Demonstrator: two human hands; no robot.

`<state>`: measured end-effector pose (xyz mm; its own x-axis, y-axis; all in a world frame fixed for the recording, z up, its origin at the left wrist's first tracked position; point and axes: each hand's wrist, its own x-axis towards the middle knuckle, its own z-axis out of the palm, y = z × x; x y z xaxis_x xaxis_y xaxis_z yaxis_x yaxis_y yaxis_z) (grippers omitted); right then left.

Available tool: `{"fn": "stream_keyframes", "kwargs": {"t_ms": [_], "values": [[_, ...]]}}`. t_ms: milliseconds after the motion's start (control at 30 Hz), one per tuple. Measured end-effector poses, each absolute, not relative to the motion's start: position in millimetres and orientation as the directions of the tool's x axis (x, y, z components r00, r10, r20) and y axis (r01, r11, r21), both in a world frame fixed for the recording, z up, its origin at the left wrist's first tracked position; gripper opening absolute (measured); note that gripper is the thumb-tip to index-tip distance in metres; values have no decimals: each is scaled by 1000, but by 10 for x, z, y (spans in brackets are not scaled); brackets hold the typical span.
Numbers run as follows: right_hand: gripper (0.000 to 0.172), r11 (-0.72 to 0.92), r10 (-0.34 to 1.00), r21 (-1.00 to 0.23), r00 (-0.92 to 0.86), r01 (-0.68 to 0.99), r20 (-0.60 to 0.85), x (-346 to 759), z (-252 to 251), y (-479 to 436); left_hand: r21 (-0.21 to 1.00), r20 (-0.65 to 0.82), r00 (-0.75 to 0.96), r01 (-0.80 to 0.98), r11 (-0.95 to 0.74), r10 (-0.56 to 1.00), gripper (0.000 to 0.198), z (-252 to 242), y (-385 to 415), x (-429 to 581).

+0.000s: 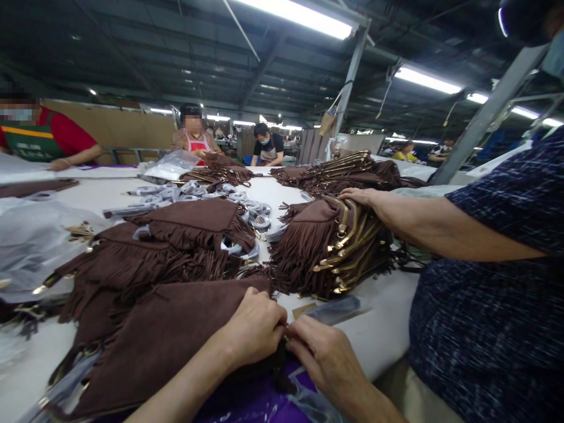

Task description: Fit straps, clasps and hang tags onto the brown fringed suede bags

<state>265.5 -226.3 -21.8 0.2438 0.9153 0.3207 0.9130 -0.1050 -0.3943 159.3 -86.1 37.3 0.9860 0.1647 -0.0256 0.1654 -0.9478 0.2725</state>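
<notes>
A flat brown suede bag (163, 346) lies in front of me on the white table (388, 317). My left hand (255, 329) is closed on the bag's right edge. My right hand (324, 352) pinches the same edge right beside it, fingers pressed together. What sits between the fingertips is hidden. Purple material (251, 402) lies under my hands at the table's near edge.
Fringed brown bags (176, 247) are piled at centre left. A co-worker on my right rests a hand (359, 195) on a stack of fringed bags with gold trim (330, 247). Clear plastic bags (30, 241) lie at left. Other people work across the table.
</notes>
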Motion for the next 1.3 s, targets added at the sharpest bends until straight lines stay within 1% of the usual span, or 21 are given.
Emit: {"fn": "stream_keyframes", "kwargs": {"t_ms": [67, 100, 200, 233, 267, 367, 433, 500, 600, 667, 800, 900, 1000, 1100, 1200, 1267, 1300], "values": [[10, -140, 926, -417, 268, 898, 266, 2660, -170, -2278, 223, -18, 985, 174, -959, 174, 24, 317, -889, 1601], [16, -164, 932, -445, 286, 880, 221, 2662, -134, -2291, 213, -3, 983, 179, -960, 183, 25, 282, -897, 1602], [50, -209, 948, -538, 304, 816, 92, 2671, -8, -2332, 250, 53, 967, 227, -941, 248, 26, 191, -896, 1598], [55, -205, 953, -557, 294, 805, 73, 2675, 30, -2341, 280, 64, 958, 252, -926, 280, 25, 172, -891, 1597], [56, -197, 957, -568, 282, 799, 65, 2678, 61, -2346, 316, 70, 947, 276, -908, 313, 24, 160, -884, 1597], [52, -176, 963, -533, 256, 828, 81, 2676, 128, -2328, 439, 100, 910, 324, -838, 403, 21, 146, -857, 1600], [50, -184, 962, -471, 256, 863, 93, 2663, 176, -2290, 536, 137, 884, 314, -784, 448, 20, 136, -831, 1604], [47, -180, 960, -448, 255, 876, 113, 2654, 250, -2236, 634, 173, 855, 284, -720, 490, 20, 120, -795, 1606], [35, -165, 954, -524, 269, 836, 130, 2683, 390, -2141, 753, 195, 820, 227, -618, 538, 20, 97, -730, 1606], [28, -170, 948, -555, 289, 814, 134, 2739, 456, -2080, 803, 188, 815, 193, -564, 547, 20, 91, -694, 1605], [24, -172, 948, -591, 295, 788, 118, 2861, 425, -1985, 849, 195, 804, 149, -508, 562, 19, 96, -660, 1605], [24, -146, 967, -663, 248, 734, 61, 2881, 303, -1927, 887, 221, 784, 86, -454, 580, 19, 93, -639, 1616], [19, -141, 974, -742, 225, 656, 14, 2852, 190, -1870, 931, 240, 757, -2, -365, 608, 21, 71, -607, 1637], [16, -146, 961, -778, 275, 612, 36, 2831, 134, -1832, 951, 247, 741, -61, -305, 624, 22, 49, -584, 1652], [16, -114, 949, -808, 304, 578, 83, 2838, 110, -1833, 958, 230, 748, -62, -280, 623, 22, 63, -587, 1638], [18, -84, 942, -851, 320, 518, 102, 2850, 89, -1849, 953, 209, 792, -33, -301, 573, 16, 100, -604, 1607], [18, -69, 939, -878, 329, 473, 104, 2855, 76, -1859, 943, 195, 831, -13, -333, 521, 13, 124, -616, 1586]]}}
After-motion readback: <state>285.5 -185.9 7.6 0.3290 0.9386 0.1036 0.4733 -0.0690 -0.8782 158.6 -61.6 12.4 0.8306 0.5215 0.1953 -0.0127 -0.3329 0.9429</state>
